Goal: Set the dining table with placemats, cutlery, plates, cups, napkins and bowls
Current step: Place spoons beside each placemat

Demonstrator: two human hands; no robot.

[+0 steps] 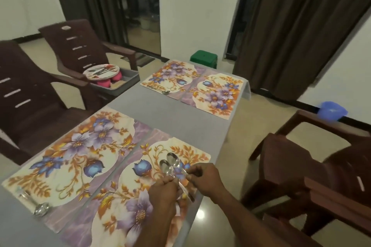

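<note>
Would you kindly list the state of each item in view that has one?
Left hand: grips spoon handles.
Right hand: pinches a spoon handle.
Two spoons: held above the near right placemat.
Near left placemat: flat, cutlery at its near corner.
Far left placemat: flat, cutlery on its edge.
Far right placemat: flat, bare.
Plates: stacked on pink cups in a grey tray on a chair.

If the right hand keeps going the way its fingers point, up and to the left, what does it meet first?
Most likely the spoons it pinches by their handles, together with the left hand. Past those, the line runs over the near right placemat towards the near left placemat; depth is unclear.
</note>
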